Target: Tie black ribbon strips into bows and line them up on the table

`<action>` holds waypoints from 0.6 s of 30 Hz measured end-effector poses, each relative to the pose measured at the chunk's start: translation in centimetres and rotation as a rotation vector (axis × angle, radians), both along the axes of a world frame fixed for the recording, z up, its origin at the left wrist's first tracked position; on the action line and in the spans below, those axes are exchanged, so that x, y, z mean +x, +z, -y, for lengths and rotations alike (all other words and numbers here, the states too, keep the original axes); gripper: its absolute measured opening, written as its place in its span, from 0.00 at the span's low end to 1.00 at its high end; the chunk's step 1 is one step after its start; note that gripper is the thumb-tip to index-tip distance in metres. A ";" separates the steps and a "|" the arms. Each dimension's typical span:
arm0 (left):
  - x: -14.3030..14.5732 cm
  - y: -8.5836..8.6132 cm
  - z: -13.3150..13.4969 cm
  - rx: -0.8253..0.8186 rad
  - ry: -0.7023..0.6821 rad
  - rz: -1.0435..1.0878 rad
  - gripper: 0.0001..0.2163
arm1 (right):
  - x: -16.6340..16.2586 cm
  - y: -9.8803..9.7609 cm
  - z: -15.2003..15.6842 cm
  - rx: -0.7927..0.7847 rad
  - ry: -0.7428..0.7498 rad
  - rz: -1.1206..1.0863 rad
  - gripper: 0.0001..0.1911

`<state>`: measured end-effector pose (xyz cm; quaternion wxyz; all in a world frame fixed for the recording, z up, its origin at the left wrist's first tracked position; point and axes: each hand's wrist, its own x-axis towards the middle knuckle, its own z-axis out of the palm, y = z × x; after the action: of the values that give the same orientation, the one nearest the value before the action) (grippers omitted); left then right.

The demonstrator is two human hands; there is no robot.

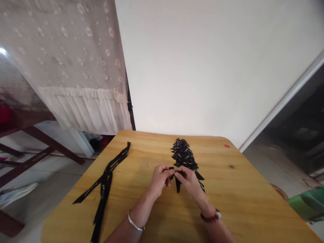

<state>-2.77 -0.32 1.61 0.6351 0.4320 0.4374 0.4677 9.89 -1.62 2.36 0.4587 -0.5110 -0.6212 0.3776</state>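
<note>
Wooden table [240, 202], both hands pinching one black ribbon piece [177, 180], left hand [159, 179], right hand [188, 179], fingers curled

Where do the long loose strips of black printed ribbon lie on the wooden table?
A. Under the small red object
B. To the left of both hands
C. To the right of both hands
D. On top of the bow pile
B: the long black ribbon strips lie on the round-cornered wooden table, left of the left hand and the right hand.

Left hand [160, 178] and right hand [187, 179] meet, fingers pinched together
</note>
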 end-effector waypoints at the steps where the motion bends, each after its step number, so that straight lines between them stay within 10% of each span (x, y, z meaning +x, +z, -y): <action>1: 0.0 0.1 0.0 -0.006 0.001 0.008 0.12 | 0.0 0.1 0.0 -0.006 -0.002 -0.014 0.11; 18: -0.2 0.2 0.2 -0.107 -0.171 0.114 0.11 | 0.2 0.6 0.1 -0.015 0.048 -0.234 0.12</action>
<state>-2.98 -0.56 1.83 0.7186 0.4060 0.3864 0.4116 10.06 -1.71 2.98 0.5149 -0.4520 -0.5726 0.4503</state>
